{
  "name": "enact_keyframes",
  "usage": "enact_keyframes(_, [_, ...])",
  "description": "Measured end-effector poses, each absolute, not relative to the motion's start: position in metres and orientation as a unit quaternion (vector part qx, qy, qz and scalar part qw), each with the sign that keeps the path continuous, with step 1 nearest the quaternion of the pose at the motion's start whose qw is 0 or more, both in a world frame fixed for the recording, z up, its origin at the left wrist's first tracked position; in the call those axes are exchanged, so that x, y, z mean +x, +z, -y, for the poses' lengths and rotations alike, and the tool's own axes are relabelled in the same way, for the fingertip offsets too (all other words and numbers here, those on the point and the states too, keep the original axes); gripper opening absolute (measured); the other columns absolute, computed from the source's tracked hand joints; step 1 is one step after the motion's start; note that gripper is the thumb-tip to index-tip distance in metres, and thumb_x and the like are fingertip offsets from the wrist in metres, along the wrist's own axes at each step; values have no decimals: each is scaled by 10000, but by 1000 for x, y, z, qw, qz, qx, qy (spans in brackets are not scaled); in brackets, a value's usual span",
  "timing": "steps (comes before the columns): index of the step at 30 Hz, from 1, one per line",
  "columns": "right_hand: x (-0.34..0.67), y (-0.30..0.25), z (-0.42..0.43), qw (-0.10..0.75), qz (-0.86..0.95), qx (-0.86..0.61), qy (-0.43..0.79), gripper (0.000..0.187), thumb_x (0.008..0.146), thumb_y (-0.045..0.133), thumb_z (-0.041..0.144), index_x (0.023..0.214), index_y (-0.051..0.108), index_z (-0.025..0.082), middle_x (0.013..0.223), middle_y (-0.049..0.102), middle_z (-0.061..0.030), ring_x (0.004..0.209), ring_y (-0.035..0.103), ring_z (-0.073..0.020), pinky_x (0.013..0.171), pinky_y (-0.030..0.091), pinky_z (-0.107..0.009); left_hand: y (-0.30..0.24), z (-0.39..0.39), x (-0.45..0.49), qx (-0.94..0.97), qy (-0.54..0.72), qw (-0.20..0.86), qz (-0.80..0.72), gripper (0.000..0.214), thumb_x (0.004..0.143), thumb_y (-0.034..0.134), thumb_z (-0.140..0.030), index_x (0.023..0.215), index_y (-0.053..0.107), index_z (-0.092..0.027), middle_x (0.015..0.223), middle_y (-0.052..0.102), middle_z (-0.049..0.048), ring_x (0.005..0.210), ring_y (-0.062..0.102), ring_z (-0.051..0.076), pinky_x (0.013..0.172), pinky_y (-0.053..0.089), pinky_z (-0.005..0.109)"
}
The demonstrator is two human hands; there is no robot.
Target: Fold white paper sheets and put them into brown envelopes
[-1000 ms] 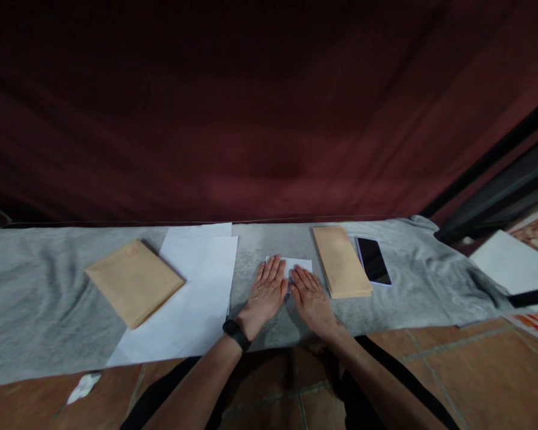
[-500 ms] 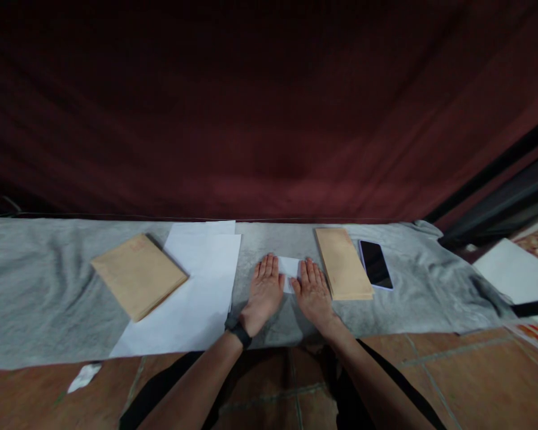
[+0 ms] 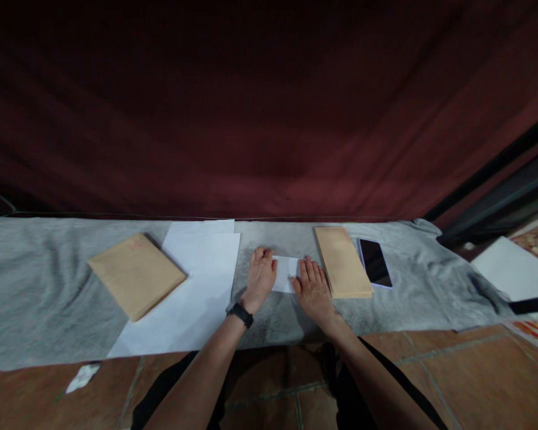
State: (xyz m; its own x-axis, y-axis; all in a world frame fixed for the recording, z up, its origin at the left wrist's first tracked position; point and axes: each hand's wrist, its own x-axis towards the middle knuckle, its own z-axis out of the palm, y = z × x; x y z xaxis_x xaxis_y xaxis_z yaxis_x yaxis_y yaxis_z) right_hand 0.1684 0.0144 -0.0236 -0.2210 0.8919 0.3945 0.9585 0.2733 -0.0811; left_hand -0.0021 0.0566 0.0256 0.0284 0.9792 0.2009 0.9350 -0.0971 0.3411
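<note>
A small folded white sheet of paper (image 3: 285, 276) lies on the grey cloth between my two hands. My left hand (image 3: 260, 276), with a dark watch on the wrist, is at the paper's left end; its fingers are curled and the thumb is on the edge, closed on the paper. Flat on the right end rests my right hand (image 3: 314, 286), its fingers stretched out and pressing the paper to the cloth. The ends of the paper are hidden under the hands.
Large white sheets (image 3: 197, 298) lie to the left, partly under a stack of brown envelopes (image 3: 137, 275). Close to my right hand are more brown envelopes (image 3: 343, 263), with a phone (image 3: 375, 263) beside them. Behind the grey cloth (image 3: 269, 322) hangs a dark red curtain (image 3: 269, 149).
My left hand has gone from lying flat to curled fingers at the paper's left end, shifting slightly left and uncovering more paper. My right hand stays flat in place.
</note>
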Motion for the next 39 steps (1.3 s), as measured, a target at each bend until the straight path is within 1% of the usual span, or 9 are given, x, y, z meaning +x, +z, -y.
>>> enact_keyframes(5, [169,-18,-14,166,781,-599,-69,580,1045,406,396,1503,410,41,1561,395,-223,1439,388,-343,1154,326,-503,27,-61,-6,685,221,115,-684,199,872,547,-88,1033,614,-183,1102,632,85,1121,574,216,998,446,340])
enact_keyframes(9, [167,-10,-13,157,782,-602,-45,567,1049,377,376,1511,405,48,1570,387,-204,1455,365,-343,1172,298,-522,31,-65,-7,658,226,160,-700,189,884,502,-58,979,588,-197,1006,671,58,1008,631,192,925,471,318])
enact_keyframes(14, [157,-3,-5,160,819,-552,-1,526,1061,313,362,1537,396,155,1598,367,-108,1491,317,-262,1213,258,-490,33,-56,-10,652,221,144,-710,252,890,473,-53,1067,582,-195,1037,688,70,1018,648,211,881,493,321])
enact_keyframes(19, [149,-7,4,159,824,-543,-6,513,1065,334,380,1531,415,182,1606,347,-107,1480,343,-255,1208,276,-450,33,-45,-7,691,197,49,-694,362,935,398,-88,1227,590,-184,1230,657,109,1176,600,246,997,469,383])
enact_keyframes(23, [151,-12,3,159,816,-555,-26,494,1059,315,293,1523,426,165,1591,378,-110,1467,367,-243,1195,301,-438,21,-28,9,748,186,31,-637,441,1022,329,-262,1407,505,-140,1526,477,137,1419,428,252,1161,358,422])
enact_keyframes(26, [155,-18,1,161,813,-558,-50,519,1024,324,197,1535,400,152,1588,384,-117,1467,366,-241,1190,309,-450,7,-11,18,785,162,33,-598,564,1033,308,-423,1497,405,-119,1575,413,157,1494,318,269,1208,289,482])
enact_keyframes(29, [159,-23,2,167,808,-561,-71,543,1013,362,207,1550,361,126,1583,390,-141,1463,367,-255,1185,312,-463,-2,0,17,803,154,22,-576,635,1027,300,-489,1537,334,-112,1602,364,160,1518,263,259,1231,248,478])
enact_keyframes(34, [168,-25,3,172,804,-561,-96,526,1039,354,247,1528,372,54,1572,399,-185,1464,355,-276,1175,323,-448,-1,5,5,802,140,5,-580,630,1018,359,-474,1527,346,-103,1614,333,175,1519,253,280,1229,251,462])
enact_keyframes(39, [179,-28,5,185,799,-562,-105,556,1055,335,299,1556,306,59,1557,422,-194,1438,393,-278,1149,359,-443,4,8,0,794,128,7,-595,561,1016,395,-379,1536,346,-176,1624,324,148,1512,275,284,1220,251,491])
